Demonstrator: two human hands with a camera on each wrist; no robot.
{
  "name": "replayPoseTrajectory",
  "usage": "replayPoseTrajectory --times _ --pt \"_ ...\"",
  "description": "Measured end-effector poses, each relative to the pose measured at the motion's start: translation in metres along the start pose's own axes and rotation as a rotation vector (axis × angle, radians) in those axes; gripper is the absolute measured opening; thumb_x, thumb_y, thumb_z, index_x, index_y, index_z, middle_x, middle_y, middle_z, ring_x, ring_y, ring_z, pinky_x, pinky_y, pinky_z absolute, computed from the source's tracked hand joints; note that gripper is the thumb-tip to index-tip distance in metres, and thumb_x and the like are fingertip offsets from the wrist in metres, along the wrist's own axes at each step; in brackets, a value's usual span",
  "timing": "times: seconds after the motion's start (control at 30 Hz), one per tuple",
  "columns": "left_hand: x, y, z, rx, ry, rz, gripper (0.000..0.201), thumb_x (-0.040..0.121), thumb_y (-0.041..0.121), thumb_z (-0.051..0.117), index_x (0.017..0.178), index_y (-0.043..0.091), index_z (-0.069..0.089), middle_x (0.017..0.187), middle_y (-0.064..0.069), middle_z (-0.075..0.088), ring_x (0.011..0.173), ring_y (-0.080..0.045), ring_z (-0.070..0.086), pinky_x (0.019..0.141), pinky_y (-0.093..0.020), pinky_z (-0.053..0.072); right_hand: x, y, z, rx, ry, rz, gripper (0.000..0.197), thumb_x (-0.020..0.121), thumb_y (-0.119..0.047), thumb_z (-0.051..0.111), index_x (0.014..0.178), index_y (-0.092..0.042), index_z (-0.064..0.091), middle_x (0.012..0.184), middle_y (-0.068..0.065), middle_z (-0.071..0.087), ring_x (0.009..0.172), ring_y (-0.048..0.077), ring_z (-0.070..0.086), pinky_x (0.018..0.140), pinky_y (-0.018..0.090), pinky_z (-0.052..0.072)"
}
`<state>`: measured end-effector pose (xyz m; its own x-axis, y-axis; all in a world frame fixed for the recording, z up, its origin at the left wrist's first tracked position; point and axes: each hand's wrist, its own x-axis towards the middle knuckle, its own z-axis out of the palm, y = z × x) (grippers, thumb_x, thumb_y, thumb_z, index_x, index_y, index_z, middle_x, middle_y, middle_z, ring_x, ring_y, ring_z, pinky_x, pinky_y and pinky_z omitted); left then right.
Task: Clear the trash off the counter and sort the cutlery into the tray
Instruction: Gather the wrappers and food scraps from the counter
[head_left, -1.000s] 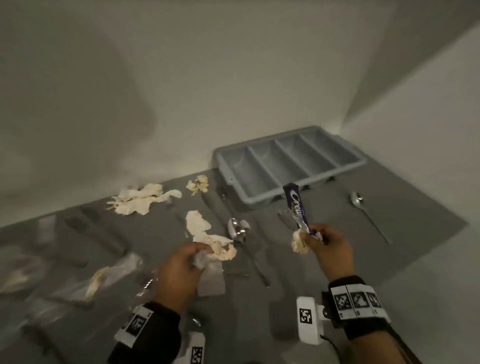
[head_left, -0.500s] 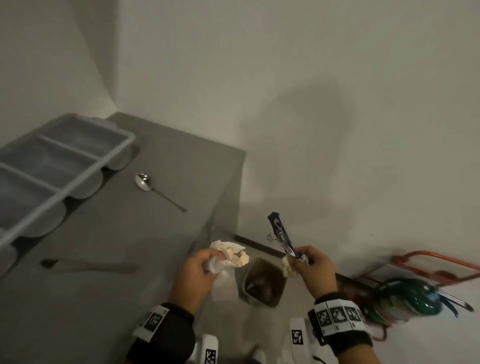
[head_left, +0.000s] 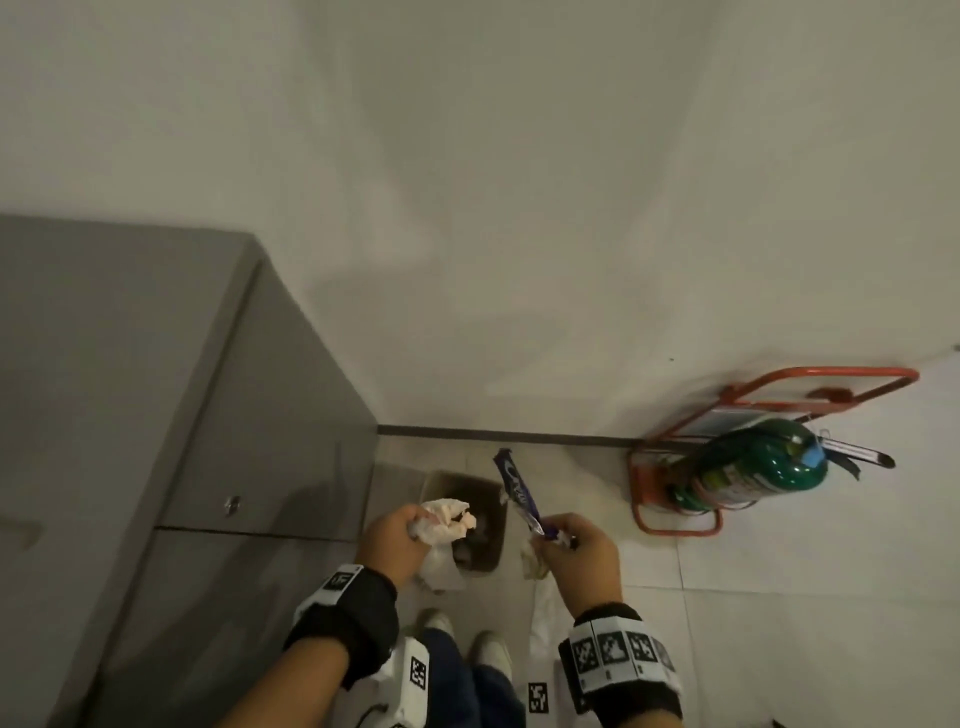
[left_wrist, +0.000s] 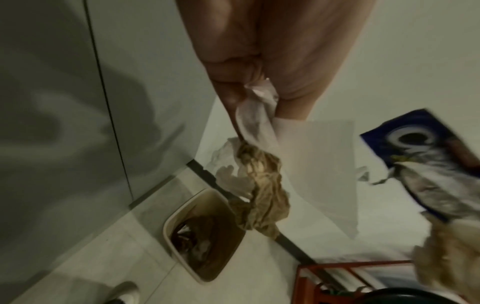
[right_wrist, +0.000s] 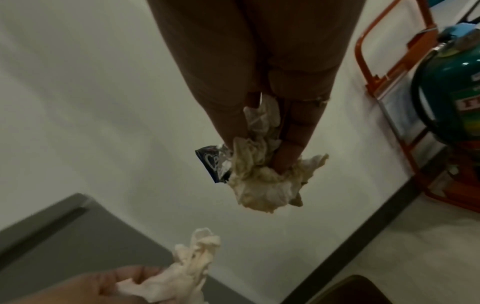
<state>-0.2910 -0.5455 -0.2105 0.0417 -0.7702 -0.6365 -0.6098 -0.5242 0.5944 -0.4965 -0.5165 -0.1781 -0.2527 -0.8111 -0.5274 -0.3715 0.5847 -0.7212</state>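
My left hand (head_left: 400, 535) grips a bunch of crumpled, stained tissues (head_left: 447, 519) and a flat white paper (left_wrist: 319, 164) above the small brown trash bin (head_left: 475, 519) on the floor. My right hand (head_left: 571, 545) holds a blue snack wrapper (head_left: 519, 493) that sticks up, together with a wad of crumpled tissue (right_wrist: 262, 176), just right of the bin. The bin (left_wrist: 202, 236) holds some trash. The cutlery and tray are out of view.
The grey counter cabinet (head_left: 156, 415) stands at the left, right beside the bin. A green cylinder (head_left: 753, 467) in an orange metal stand (head_left: 670, 514) sits against the white wall at the right. My shoes (head_left: 488, 644) are on the tiled floor below the hands.
The view has swung from the counter down to the floor beside it. Both hands have carried their trash off the counter to above the bin, still holding it.
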Motion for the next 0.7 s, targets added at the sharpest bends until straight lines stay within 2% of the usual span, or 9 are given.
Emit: replayPoseTrajectory --times 0.1,0.2,0.33,0.43,0.47,0.53,0.6,0.63,0.7 --pt "0.063 -0.018 0.030 0.040 -0.053 -0.077 0.019 0.084 0.015 0.057 0.101 0.011 0.063 0.096 -0.012 0.065 0.091 -0.026 0.060 0.080 -0.031 0.048 0.038 0.030 0.021 0.019 0.015 0.071 0.035 0.078 -0.003 0.065 0.064 -0.035 0.056 0.071 -0.012 0.060 0.070 0.009 0.058 0.057 0.012 0.041" --pt "0.122 -0.045 0.066 0.043 -0.090 -0.126 0.004 0.082 0.024 0.060 0.085 0.023 0.061 0.093 -0.005 0.065 0.089 -0.024 0.062 0.083 -0.036 0.054 0.071 0.063 0.041 0.004 0.005 0.109 0.032 0.079 -0.006 0.066 0.066 -0.034 0.056 0.074 -0.012 0.060 0.072 0.003 0.056 0.062 0.015 0.045" --pt "0.191 -0.074 0.111 0.098 -0.169 -0.162 0.026 0.086 0.026 0.055 0.109 0.014 0.059 0.109 -0.004 0.063 0.098 -0.025 0.058 0.090 -0.033 0.048 0.107 0.105 0.064 -0.023 -0.011 0.135 0.031 0.079 -0.006 0.065 0.067 -0.034 0.058 0.076 -0.008 0.063 0.071 0.008 0.060 0.061 0.015 0.049" --pt "0.233 -0.095 0.139 0.155 -0.232 -0.191 0.047 0.084 0.032 0.056 0.128 0.017 0.048 0.130 -0.004 0.055 0.119 -0.028 0.051 0.100 -0.031 0.044 0.125 0.130 0.077 0.000 -0.042 0.149 0.024 0.081 -0.003 0.063 0.073 -0.026 0.060 0.070 -0.007 0.061 0.055 -0.001 0.061 0.046 0.008 0.047" --pt "0.247 -0.105 0.150 0.147 -0.238 -0.201 0.052 0.084 0.029 0.059 0.132 0.015 0.044 0.135 -0.008 0.051 0.122 -0.028 0.049 0.097 -0.026 0.044 0.130 0.138 0.081 0.000 -0.053 0.163 0.022 0.081 -0.003 0.063 0.075 -0.023 0.061 0.069 -0.008 0.061 0.054 -0.006 0.060 0.044 0.006 0.045" --pt "0.266 -0.119 0.166 0.129 -0.247 -0.201 0.060 0.083 0.022 0.063 0.136 0.017 0.037 0.139 -0.009 0.046 0.124 -0.026 0.047 0.091 -0.020 0.042 0.141 0.155 0.090 -0.006 -0.062 0.200 0.023 0.081 -0.004 0.063 0.074 -0.025 0.061 0.074 -0.007 0.061 0.056 0.000 0.061 0.043 0.008 0.045" --pt "0.280 -0.132 0.174 0.130 -0.257 -0.160 0.073 0.078 0.026 0.069 0.139 0.024 0.030 0.143 -0.004 0.037 0.128 -0.027 0.041 0.100 -0.024 0.036 0.149 0.171 0.100 -0.044 -0.060 0.243 0.030 0.081 -0.006 0.064 0.069 -0.033 0.059 0.078 -0.007 0.062 0.066 0.003 0.059 0.047 0.009 0.043" --pt "0.286 -0.142 0.178 0.132 -0.250 -0.173 0.076 0.076 0.031 0.069 0.140 0.025 0.028 0.146 -0.004 0.035 0.130 -0.029 0.039 0.107 -0.031 0.034 0.151 0.178 0.104 -0.084 -0.067 0.246 0.034 0.080 -0.007 0.064 0.066 -0.037 0.057 0.077 -0.009 0.061 0.070 0.003 0.057 0.052 0.009 0.041" --pt "0.282 -0.154 0.172 0.095 -0.243 -0.191 0.064 0.081 0.033 0.064 0.136 0.016 0.037 0.141 -0.008 0.043 0.126 -0.030 0.043 0.107 -0.035 0.035 0.156 0.184 0.114 -0.139 -0.096 0.270 0.037 0.079 -0.006 0.063 0.063 -0.039 0.055 0.073 -0.012 0.059 0.070 0.001 0.055 0.056 0.007 0.038"
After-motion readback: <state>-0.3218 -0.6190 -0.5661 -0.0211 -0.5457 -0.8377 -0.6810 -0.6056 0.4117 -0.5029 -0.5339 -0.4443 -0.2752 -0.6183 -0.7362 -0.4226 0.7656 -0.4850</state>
